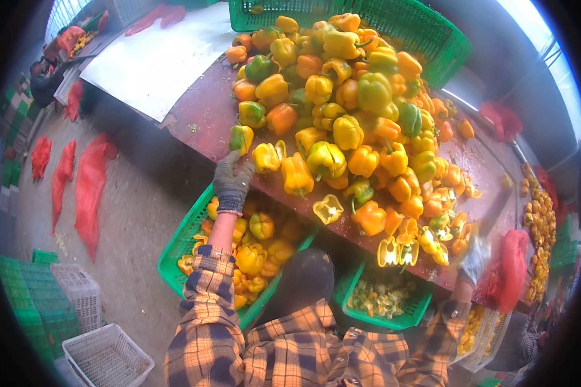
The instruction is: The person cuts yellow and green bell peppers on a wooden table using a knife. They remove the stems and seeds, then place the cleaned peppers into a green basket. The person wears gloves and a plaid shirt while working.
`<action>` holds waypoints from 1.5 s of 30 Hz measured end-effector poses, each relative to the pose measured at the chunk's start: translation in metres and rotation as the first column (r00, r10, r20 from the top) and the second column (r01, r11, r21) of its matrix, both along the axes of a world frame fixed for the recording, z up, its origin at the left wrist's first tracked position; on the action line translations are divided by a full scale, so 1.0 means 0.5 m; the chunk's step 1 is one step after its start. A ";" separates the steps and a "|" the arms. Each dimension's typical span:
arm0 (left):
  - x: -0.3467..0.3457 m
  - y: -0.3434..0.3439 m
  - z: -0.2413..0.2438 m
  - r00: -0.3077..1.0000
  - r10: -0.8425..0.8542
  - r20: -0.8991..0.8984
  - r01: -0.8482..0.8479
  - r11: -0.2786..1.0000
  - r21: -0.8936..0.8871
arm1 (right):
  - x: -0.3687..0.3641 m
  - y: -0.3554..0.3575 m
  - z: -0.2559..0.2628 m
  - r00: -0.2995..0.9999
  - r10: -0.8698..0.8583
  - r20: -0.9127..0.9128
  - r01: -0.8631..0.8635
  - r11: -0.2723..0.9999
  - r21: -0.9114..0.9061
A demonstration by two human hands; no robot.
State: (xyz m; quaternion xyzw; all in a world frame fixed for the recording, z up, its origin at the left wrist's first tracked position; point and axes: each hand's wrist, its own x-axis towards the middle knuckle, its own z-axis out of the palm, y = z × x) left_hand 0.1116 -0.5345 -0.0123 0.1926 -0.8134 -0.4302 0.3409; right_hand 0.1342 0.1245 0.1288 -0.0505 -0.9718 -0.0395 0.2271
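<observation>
My left hand [232, 181], in a dark grey knit glove, reaches over the table's near edge. Its fingertips meet the lower end of a yellow-green bell pepper [241, 139], fingers apart. A whole yellow pepper [266, 157] sits just to its right. On the right, my right hand [473, 259] wears a pale glove and is blurred by motion. A blurred dark streak [503, 205] extends beyond it; whether the hand grips something is unclear. Cut pepper halves [398, 250] lie at the table edge left of that hand. A large heap of bell peppers [334, 96] covers the reddish table [198, 113].
Below the table are a green crate [169, 259] of peppers and a smaller green crate [419, 314] of cut cores. A red mesh bag [512, 271] lies beside my right hand. Green crates [440, 48] back the heap. A white sheet [160, 63] covers the table's left part.
</observation>
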 end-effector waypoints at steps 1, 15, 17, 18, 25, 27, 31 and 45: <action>0.007 0.010 -0.018 0.995 -0.097 -0.034 0.096 0.994 -0.044 | 0.030 0.054 -0.029 0.993 -0.115 0.022 0.117 0.983 -0.140; -0.040 0.184 0.201 0.752 -0.289 0.592 0.582 0.711 -0.393 | 0.168 0.247 -0.216 0.616 -0.723 0.313 0.783 0.519 -0.342; -0.042 0.206 0.191 0.702 -0.250 0.667 0.600 0.712 -0.364 | 0.179 0.285 -0.259 0.666 -0.698 0.262 0.746 0.623 -0.236; -0.049 0.207 0.167 0.723 -0.222 0.654 0.577 0.716 -0.394 | 0.178 0.284 -0.267 0.688 -0.671 0.277 0.720 0.680 -0.140; -0.105 0.207 0.177 0.590 -0.210 0.780 0.686 0.640 -0.347 | 0.168 0.243 -0.252 0.724 -0.670 0.163 0.689 0.709 -0.147; -0.114 0.194 0.137 0.622 -0.338 0.706 0.700 0.644 -0.307 | 0.183 0.206 -0.218 0.773 -0.632 -0.049 0.608 0.761 -0.226; -0.089 0.177 0.085 0.641 -0.555 0.530 0.719 0.677 -0.160 | 0.206 0.116 -0.141 0.753 -0.555 -0.353 0.469 0.830 -0.302; 0.070 0.200 0.136 0.851 -0.524 0.039 0.483 0.809 0.335 | 0.305 -0.199 -0.040 0.994 -0.103 -0.042 -0.046 -0.044 -0.998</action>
